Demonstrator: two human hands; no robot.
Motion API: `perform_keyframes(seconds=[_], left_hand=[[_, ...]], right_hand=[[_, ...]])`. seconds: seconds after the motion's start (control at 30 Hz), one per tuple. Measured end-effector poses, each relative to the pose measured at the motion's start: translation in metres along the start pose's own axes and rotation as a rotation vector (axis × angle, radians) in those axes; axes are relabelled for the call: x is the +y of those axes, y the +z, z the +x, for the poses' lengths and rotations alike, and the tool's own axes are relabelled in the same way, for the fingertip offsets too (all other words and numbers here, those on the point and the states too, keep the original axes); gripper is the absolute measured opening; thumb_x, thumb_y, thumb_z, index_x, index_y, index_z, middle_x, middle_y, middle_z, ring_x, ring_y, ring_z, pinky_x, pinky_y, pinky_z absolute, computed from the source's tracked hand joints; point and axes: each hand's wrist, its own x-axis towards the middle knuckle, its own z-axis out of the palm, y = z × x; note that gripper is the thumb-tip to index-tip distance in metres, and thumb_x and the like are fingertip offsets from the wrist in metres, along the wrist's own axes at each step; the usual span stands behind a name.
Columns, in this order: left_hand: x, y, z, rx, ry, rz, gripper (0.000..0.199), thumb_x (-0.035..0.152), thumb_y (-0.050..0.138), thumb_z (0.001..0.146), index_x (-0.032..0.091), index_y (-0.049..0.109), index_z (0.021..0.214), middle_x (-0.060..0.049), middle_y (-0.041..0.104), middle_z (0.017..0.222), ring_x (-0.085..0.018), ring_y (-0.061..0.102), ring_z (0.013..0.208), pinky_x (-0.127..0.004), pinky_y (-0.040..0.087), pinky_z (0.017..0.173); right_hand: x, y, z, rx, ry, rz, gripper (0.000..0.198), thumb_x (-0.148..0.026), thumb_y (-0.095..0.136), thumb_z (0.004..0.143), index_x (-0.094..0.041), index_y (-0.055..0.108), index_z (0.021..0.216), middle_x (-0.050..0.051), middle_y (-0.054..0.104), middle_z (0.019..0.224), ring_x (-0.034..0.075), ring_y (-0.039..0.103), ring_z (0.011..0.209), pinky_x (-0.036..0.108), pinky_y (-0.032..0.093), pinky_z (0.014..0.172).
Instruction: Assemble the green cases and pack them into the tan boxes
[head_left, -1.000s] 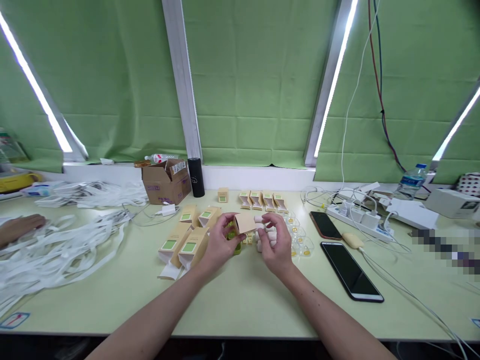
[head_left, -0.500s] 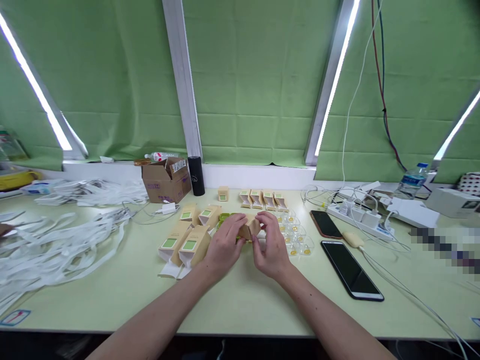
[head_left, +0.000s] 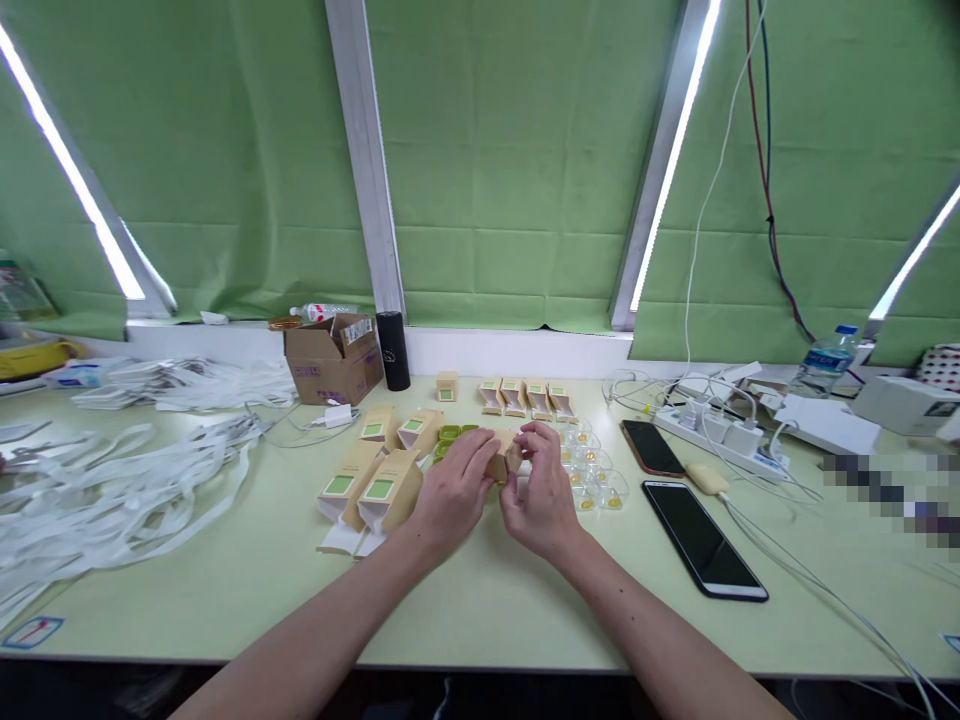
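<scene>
The left hand [head_left: 454, 487] has its grip curled round a small kraft-paper carton [head_left: 501, 464] above the surface [head_left: 480, 610]; the right hand [head_left: 543, 502], grip narrowed, pinches its right end; clear cups [head_left: 612, 488] sit beside; green-labelled cartons [head_left: 514, 397] line up farther back.

I've got one small tan cardboard box [head_left: 498, 466] on my remote feed, held between the left hand [head_left: 455, 492] and right hand [head_left: 541, 492], one end facing right. Partly hidden, so can't tell if that end's closed.
</scene>
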Motion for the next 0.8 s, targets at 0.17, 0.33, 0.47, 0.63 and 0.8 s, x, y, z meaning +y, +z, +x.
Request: perform_keyframes(seconds=[0.17,0.33,0.47,0.63,0.8], left_hand=[[-0.0007,0.0009,-0.0013,-0.021,-0.031,-0.046,0.052,0.004,0.054,0.094,0.021,0.053,0.143,-0.016,0.066,0.142,-0.032,0.062,0.138,-0.053,0.057,0.112],[-0.0013,0.0017,-0.0023,-0.013,-0.067,-0.081,0.055,0.003,0.056,0.091,0.022,0.053,0.143,-0.015,0.065,0.144,-0.031,0.061,0.139,-0.052,0.056,0.113],[-0.0012,0.0027,-0.0028,0.001,-0.092,-0.123,0.058,0.002,0.055,0.089,0.022,0.050,0.144,-0.014,0.066,0.141,-0.030,0.062,0.137,-0.051,0.057,0.112],[-0.0007,0.0023,-0.0029,-0.013,-0.185,-0.213,0.060,0.004,0.059,0.088,0.023,0.050,0.144,-0.014,0.067,0.139,-0.030,0.064,0.134,-0.053,0.055,0.113],[-0.0003,0.0014,-0.0033,-0.040,-0.293,-0.271,0.058,0.010,0.063,0.091,0.024,0.048,0.145,-0.014,0.066,0.138,-0.030,0.064,0.132,-0.052,0.056,0.111]], right_hand=[[-0.0014,0.0010,0.0005,0.025,0.027,0.005,0.055,-0.011,0.060,0.078,-0.024,0.042,0.129,0.017,0.048,0.132,0.031,0.062,0.116,0.044,0.064,0.075],[-0.0005,-0.0003,0.0007,0.029,0.039,0.030,0.054,-0.009,0.057,0.079,-0.023,0.043,0.129,0.017,0.050,0.132,0.027,0.065,0.103,0.039,0.061,0.069],[0.0049,-0.0023,0.0027,0.108,0.052,0.063,0.053,-0.007,0.054,0.082,-0.023,0.044,0.131,0.016,0.053,0.131,0.026,0.066,0.105,0.039,0.062,0.071],[0.0077,-0.0027,0.0052,0.149,0.064,0.171,0.050,-0.012,0.054,0.093,-0.025,0.042,0.139,0.016,0.052,0.136,0.026,0.066,0.118,0.043,0.066,0.084],[0.0054,-0.0047,0.0061,0.193,0.058,0.214,0.044,-0.022,0.059,0.099,-0.025,0.043,0.140,0.017,0.053,0.137,0.026,0.069,0.111,0.044,0.068,0.083]])
